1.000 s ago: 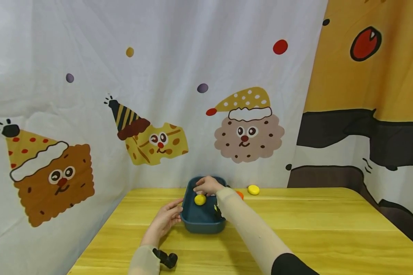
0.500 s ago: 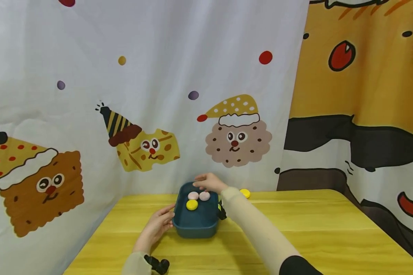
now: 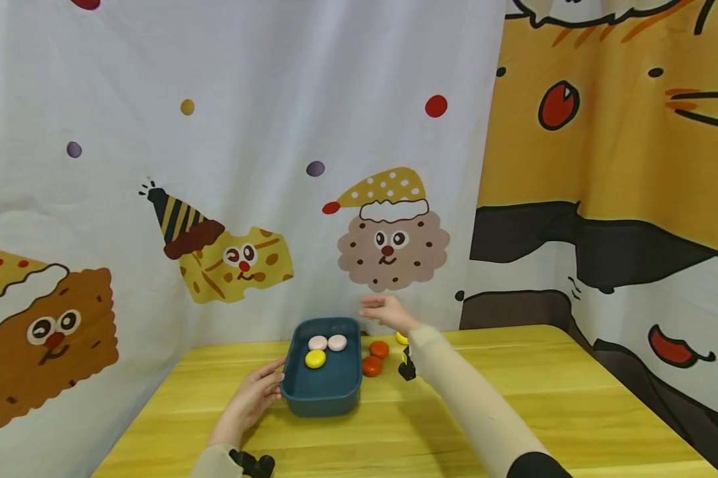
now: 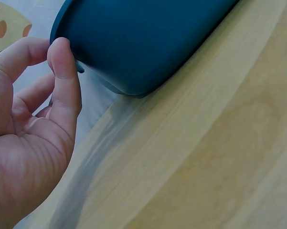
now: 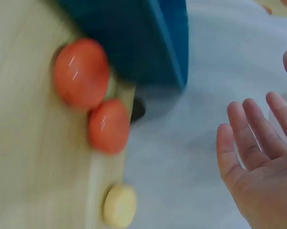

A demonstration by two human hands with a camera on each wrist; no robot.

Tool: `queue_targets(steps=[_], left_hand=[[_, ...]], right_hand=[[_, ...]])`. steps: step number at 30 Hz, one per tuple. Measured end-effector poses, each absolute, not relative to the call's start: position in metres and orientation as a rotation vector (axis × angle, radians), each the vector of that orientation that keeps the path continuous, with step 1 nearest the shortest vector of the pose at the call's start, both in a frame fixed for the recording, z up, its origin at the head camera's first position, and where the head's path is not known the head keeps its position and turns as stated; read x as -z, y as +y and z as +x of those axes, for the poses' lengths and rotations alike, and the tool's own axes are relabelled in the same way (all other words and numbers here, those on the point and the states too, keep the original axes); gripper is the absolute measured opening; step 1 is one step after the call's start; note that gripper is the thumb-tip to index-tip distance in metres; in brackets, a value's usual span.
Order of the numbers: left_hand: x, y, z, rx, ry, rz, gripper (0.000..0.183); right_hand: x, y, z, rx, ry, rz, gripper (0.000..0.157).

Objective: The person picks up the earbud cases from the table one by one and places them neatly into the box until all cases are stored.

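Fingers of the left hand [image 3: 253, 397] steady the dark blue plastic tub [image 3: 323, 392], thumb against its rim. The right hand [image 3: 385, 312] hovers open and empty above two orange discs [image 3: 375, 357] on the yellow wooden worktop [image 3: 514, 405], apparently between pickups. Next it needs to lower and pinch one disc.

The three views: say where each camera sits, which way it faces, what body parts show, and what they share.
Head: on the head, facing forward and down at the dark blue plastic tub; both forearms, left hand, right hand.
Left wrist: beside the tub's wall; palm and thumb.
Right wrist: facing two orange round discs; open fingers.
All share the tub.
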State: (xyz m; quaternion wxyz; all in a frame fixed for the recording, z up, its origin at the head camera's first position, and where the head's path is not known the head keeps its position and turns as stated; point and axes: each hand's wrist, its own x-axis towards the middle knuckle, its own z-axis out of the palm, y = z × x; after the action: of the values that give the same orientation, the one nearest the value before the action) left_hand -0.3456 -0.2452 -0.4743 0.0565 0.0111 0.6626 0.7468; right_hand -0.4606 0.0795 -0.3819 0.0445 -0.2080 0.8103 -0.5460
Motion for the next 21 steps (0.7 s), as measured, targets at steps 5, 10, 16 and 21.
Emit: queue_targets(steps=[5,10,16,21], left_hand=[[0.475,-0.246,-0.346,-2.282,1.972,0.05,0.061],[0.474,-0.247,-0.347,-2.31,1.946,0.046,0.061],[0.475,-0.247,-0.346,-2.307,1.939,0.012,0.061],[0.476,-0.245,-0.347,-2.315,1.923,0.025,0.062]], right_hand=[[0.399,0.11,-0.467,1.8,2.565,-0.535,0.049],[0.418,0.131,-0.473,1.967,2.627,-0.377,0.051],[0.443,0.146,-0.473,2.07,2.59,-0.194,0.065],[0.464,0.152,-0.473,2.104,2.578,-0.075,0.072]])
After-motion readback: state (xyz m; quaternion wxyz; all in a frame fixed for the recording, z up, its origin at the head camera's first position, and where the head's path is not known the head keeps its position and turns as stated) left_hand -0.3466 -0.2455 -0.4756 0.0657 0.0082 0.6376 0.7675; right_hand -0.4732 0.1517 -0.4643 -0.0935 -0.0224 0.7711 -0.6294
